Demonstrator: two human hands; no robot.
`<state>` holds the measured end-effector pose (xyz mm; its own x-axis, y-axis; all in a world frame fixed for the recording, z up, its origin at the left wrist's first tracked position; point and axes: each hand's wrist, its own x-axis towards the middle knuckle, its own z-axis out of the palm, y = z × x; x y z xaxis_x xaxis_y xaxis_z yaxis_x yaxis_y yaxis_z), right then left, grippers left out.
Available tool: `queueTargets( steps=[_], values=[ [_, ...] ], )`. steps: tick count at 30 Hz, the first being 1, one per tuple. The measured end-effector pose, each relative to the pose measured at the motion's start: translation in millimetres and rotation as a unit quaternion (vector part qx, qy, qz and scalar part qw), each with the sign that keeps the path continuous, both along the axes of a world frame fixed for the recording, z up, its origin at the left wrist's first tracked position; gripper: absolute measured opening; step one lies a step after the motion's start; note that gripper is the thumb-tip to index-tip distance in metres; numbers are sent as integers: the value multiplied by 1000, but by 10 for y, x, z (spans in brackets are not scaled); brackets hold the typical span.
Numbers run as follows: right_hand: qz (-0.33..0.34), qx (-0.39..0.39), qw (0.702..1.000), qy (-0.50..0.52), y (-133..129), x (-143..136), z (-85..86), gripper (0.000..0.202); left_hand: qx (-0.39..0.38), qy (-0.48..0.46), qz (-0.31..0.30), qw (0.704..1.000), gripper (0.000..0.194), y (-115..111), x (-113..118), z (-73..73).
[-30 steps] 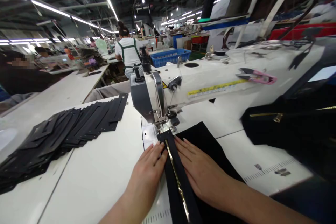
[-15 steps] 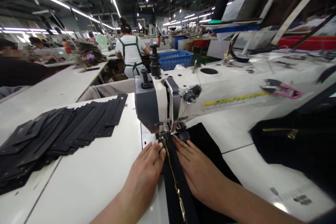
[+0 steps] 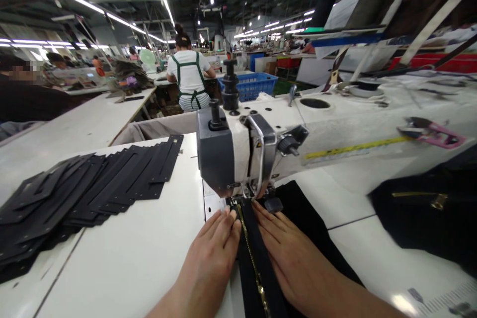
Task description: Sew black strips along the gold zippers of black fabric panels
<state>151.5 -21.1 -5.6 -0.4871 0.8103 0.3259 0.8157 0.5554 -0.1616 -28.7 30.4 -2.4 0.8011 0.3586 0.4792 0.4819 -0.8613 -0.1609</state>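
A black cloth piece [image 3: 305, 218] with a gold-toothed zipper [image 3: 250, 248] runs under the presser foot of a white and grey sewing machine [image 3: 216, 151]. The gold zipper pull [image 3: 262, 292] lies toward the near end. At the left edge of the zipper strip rests my left hand [image 3: 214, 253], fingers stretched forward close to the foot; the fingertips' undersides are hidden. My right hand [image 3: 288, 256] lies flat on the cloth just right of the zipper, fingers extended and pointing at the foot.
Overlapping black flat pieces with slots [image 3: 93, 184] lie on the white table at left. Pink-handled snips [image 3: 436, 134] and a yellow tape measure [image 3: 354, 148] are on the machine arm. Dark cloth with a gold zipper [image 3: 428, 213] is at right. A person [image 3: 188, 74] sits ahead beside a blue basket [image 3: 253, 84].
The camera view has shifted, so the machine, the cloth and both hands appear slightly farther right and lower. Both hands keep nearly the same place on the cloth.
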Motion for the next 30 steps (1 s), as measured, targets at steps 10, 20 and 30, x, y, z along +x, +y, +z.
queueTargets(
  steps=[10, 20, 30],
  values=[
    [-13, -59, 997, 50, -1, 26, 35, 52, 20, 34, -21, 999, 37, 42, -27, -45],
    [-21, -61, 995, 74, 9, 35, 23, 46, 7, 12, -15, 1000, 32, 84, 6, -23],
    [-5, -25, 997, 76, 91, 66, 20, 42, -76, 17, 10, 997, 25, 104, 29, -25]
  ],
)
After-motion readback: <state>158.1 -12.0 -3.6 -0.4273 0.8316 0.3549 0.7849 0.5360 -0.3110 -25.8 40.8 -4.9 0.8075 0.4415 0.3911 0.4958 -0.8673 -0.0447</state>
